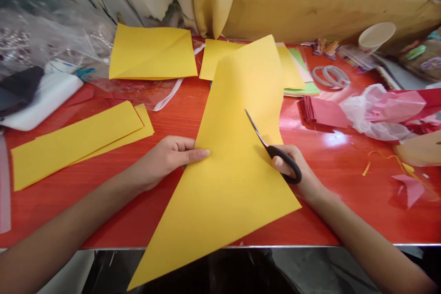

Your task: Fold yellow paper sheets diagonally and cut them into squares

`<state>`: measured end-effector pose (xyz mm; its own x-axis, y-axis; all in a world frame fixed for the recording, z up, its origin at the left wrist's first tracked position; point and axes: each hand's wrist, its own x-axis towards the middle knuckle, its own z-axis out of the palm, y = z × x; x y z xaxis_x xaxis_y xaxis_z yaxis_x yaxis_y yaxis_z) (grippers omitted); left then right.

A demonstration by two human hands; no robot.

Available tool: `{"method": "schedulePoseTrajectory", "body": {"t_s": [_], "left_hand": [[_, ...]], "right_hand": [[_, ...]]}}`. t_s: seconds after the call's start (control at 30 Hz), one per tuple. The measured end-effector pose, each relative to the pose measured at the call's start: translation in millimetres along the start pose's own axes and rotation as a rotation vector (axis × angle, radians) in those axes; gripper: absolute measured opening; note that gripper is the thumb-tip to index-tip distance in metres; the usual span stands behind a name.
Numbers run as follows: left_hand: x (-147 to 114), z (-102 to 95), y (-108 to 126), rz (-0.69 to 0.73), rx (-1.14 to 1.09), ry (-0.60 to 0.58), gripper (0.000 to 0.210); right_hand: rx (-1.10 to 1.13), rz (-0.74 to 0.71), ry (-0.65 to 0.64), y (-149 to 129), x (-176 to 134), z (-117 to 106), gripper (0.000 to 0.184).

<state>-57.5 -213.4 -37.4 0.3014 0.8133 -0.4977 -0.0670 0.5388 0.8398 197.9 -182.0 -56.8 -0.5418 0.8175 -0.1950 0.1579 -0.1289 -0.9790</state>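
Observation:
A large sheet of yellow paper (227, 193) is held up in front of me, its upper part curving and its lower left corner hanging past the table's front edge. My left hand (174, 156) pinches the sheet's left edge, thumb on top and fingers behind. Black-handled scissors (284, 163) are in my right hand (301, 172), with the thumb by the near handle loop. One blade shows above the paper, pointing up and to the left; the other blade is out of sight. Part of my right hand is behind the sheet's right edge.
Cut yellow strips (79, 142) lie on the red table (172, 115) at left. Behind are a folded yellow sheet (153, 53) and more coloured paper (292, 69). Tape rolls (331, 76), pink crepe paper (327, 112) and a plastic bag (51, 32) lie around.

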Motion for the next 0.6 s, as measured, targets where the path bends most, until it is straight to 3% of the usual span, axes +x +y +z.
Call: {"method": "schedulePoseTrajectory", "body": {"t_s": [0.27,0.4,0.6], "left_hand": [[-1,-1.0,0,0.011,0.066,-0.043,0.016],[4,1.0,-2,0.103,0.046,0.037,0.023],[6,14.4,-7,0.185,-0.012,0.129,0.023]], "right_hand": [[-0.058,0.000,-0.025,-2,1,0,0.061],[-0.068,-0.051,-0.090,0,1,0,0.059],[-0.072,0.007,-0.144,-4,-3,1,0.057]]}}
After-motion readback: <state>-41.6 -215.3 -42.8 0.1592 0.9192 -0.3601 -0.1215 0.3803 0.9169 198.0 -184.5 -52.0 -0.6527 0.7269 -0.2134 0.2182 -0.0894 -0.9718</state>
